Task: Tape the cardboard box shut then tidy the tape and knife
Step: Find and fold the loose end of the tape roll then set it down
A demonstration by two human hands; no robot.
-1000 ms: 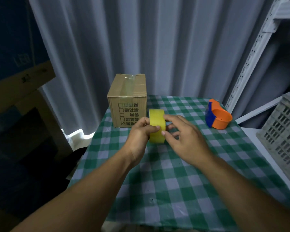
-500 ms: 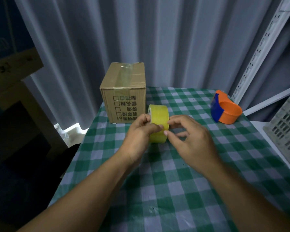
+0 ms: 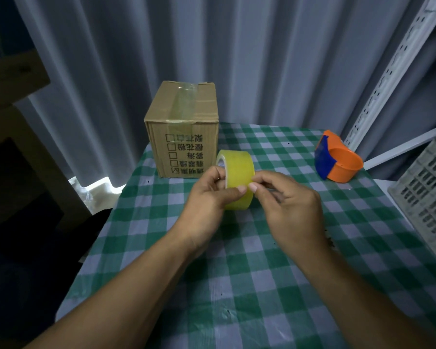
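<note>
A yellow roll of tape [image 3: 238, 172] is held on edge above the checked table, in the middle of the view. My left hand [image 3: 208, 201] grips it from the left, thumb on its outer face. My right hand [image 3: 287, 207] is at the roll's right side, thumb and forefinger pinched on the tape's surface near my left thumb. The cardboard box [image 3: 184, 129] stands upright at the table's back left, behind the roll, with clear tape running over its top. I see no knife.
An orange and blue plastic tape dispenser [image 3: 337, 159] lies at the back right of the green checked tablecloth [image 3: 237, 285]. A grey slotted crate [image 3: 428, 187] stands off the right edge. Curtains hang behind; a white shelf upright [image 3: 393, 69] rises at right.
The view has drawn closer and shifted slightly. My right fingers have closed from a flat touch into a pinch on the roll. The roll stays in my left hand.
</note>
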